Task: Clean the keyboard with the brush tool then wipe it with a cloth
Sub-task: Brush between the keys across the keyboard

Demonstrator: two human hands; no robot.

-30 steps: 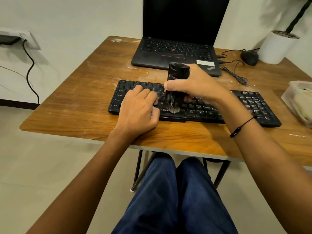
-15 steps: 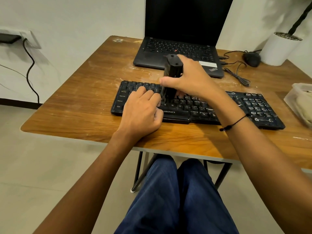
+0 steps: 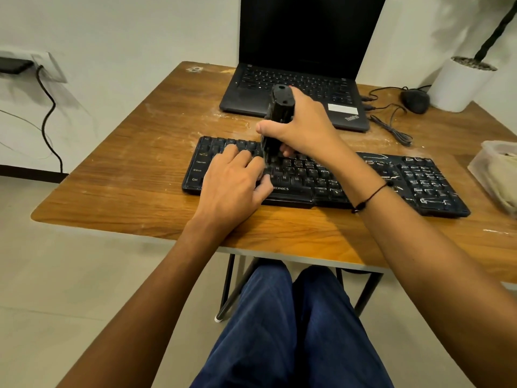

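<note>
On the near half of the table (image 3: 117,191): left hand (image 3: 232,186) lies flat, fingers relaxed, on keyboard (image 3: 419,186) left side, "RONICS" legible. Right hand (image 3: 305,127) grips brush tool (image 3: 275,121) upright, tip on mid keys. Right: clear tub (image 3: 492,175), pale contents, can't identify. Far: laptop (image 3: 302,88), "ThinkPad" badge; white pot (image 3: 458,85), gravel on top.

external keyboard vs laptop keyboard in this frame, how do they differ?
The external keyboard lies nearest the person, with white dust on its right-hand keys; the laptop keyboard behind it looks clean. The external keyboard has both hands over it: the left hand rests on its keys and the right hand holds the brush tool on them. The laptop is untouched. Both are black, on the same table.
</note>
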